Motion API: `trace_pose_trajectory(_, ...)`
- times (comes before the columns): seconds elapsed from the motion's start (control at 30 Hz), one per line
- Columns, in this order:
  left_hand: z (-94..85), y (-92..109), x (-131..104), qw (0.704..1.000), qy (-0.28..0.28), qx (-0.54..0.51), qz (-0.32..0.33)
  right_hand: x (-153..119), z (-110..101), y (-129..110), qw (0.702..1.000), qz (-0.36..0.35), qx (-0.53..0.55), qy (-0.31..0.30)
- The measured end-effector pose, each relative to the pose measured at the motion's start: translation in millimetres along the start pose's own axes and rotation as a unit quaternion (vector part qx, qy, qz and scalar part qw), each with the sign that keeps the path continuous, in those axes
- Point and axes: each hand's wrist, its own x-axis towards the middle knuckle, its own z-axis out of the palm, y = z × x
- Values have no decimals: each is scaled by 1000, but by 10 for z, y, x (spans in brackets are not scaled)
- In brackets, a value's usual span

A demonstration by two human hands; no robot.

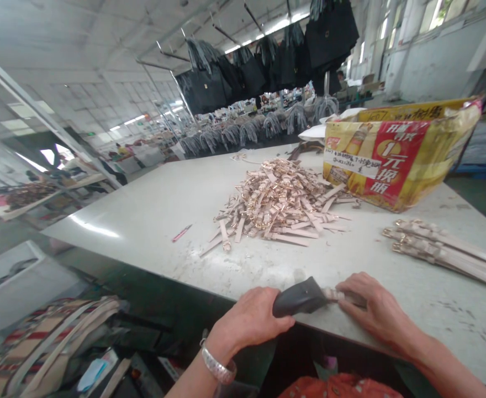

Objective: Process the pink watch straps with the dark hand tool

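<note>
My left hand [255,318], with a silver bracelet at its wrist, is closed around a black leather-like piece [303,298] at the table's front edge. This piece looks folded or pouch-shaped. From its right end comes a short pale strap [332,294], which my right hand [369,307] pinches between thumb and fingers. Whether the strap is fixed to the black piece or only meets it, I cannot tell. Beyond my hands lies a big heap of pale straps with gold buckles [280,199].
A bundle of pale buckled straps [445,251] lies on the right of the white table [143,204]. Behind it stands a yellow and red carton [396,155]. A pink cutter-like tool [181,233] is left of the heap. Black bags [243,74] hang from a rack at the back.
</note>
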Motion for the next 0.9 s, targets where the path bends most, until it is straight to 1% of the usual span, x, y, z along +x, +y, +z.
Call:
trace_pose_trajectory(0.17,1,-18,37,1000,12,4,16,13,-2,-2,1000,-10,27,-8)
trace_pose_trajectory(0.33,66,5,105,999,35,-1,23,38,-7,-31,999,-5,45,-1)
trace_pose_trajectory(0.47,95,-41,123,1000,18,-21,7,36,-9,-42,999,2,40,-5)
trace_pose_trajectory(0.63,75,-100,74,999,19,-11,23,23,6,-43,999,3,35,0)
trace_pose_trajectory(0.77,94,-39,134,999,26,-14,23,29,19,-50,999,8,39,4)
trace_pose_trajectory(0.9,121,30,233,999,43,-26,0,32,16,-67,999,16,37,4)
